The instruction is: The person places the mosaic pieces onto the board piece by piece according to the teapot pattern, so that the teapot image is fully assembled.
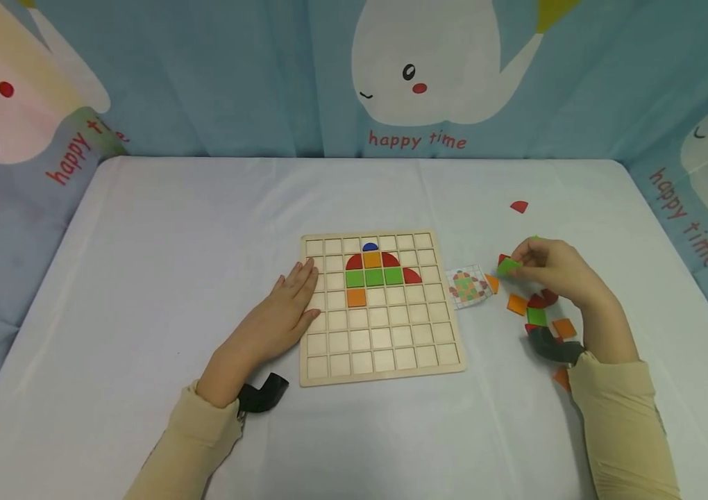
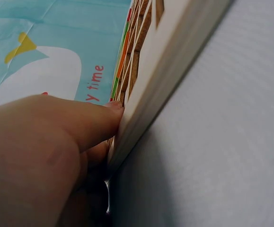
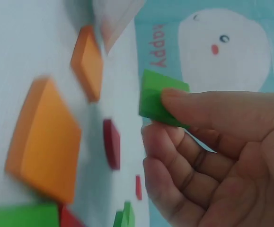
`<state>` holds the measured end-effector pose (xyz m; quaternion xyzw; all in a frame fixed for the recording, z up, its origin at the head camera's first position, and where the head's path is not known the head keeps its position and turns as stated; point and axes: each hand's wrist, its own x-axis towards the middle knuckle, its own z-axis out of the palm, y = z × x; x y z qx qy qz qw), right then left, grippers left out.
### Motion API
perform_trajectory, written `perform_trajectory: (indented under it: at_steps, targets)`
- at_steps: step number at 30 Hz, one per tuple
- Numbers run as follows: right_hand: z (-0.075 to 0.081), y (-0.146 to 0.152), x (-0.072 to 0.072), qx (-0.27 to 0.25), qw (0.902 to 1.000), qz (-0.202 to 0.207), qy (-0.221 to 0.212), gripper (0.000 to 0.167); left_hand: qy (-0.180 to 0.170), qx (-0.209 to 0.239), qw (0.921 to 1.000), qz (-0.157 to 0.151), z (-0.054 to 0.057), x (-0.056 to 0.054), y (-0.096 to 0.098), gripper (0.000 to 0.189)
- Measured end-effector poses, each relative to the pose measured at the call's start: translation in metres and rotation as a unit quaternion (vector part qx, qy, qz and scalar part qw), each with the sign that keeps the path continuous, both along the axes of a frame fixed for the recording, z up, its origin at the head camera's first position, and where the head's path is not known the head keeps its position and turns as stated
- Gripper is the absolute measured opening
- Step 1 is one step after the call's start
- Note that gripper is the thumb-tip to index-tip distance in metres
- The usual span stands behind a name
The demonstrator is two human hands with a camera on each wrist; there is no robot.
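My right hand (image 1: 555, 269) pinches a green square tile (image 3: 152, 93) between thumb and fingers, above loose tiles at the right. Straight fingers of my left hand (image 1: 271, 325) rest on the left rim of a wooden grid board (image 1: 382, 339); in the left wrist view the thumb (image 2: 96, 124) touches its edge. On the board's upper part lie a blue half-round tile (image 1: 370, 246), orange squares (image 1: 357, 297), a row of green squares (image 1: 375, 276) and red quarter-round tiles (image 1: 412, 276). A printed pattern card (image 1: 468, 286) lies against the board's right side.
Loose orange squares (image 1: 517, 304), a green square (image 1: 536, 317) and red quarter-rounds lie around the right forearm. One red quarter-round (image 1: 519, 206) sits apart, farther back. Black wrist devices (image 1: 264, 393) sit at both cuffs. A blue printed curtain (image 1: 254, 83) borders the white table.
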<state>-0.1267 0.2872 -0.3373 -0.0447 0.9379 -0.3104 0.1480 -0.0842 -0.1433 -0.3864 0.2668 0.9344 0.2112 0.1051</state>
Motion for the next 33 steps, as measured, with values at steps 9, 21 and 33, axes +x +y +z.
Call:
perform_trajectory:
  at_steps: [9, 21, 33]
  targets:
    - [0.008, -0.035, -0.005, -0.065, 0.9966, 0.046, 0.02, 0.011, 0.0, 0.002, 1.0, -0.002, -0.001, -0.002, -0.001, 0.063]
    - [0.007, -0.088, -0.015, -0.126, 0.988, 0.087, -0.021, 0.013, 0.003, 0.001, 1.0, -0.002, -0.001, 0.0, -0.001, 0.063]
    - [-0.001, -0.126, -0.019, -0.127, 0.9815, 0.143, -0.02, 0.01, 0.002, -0.002, 1.0, 0.003, -0.002, 0.0, 0.0, 0.063]
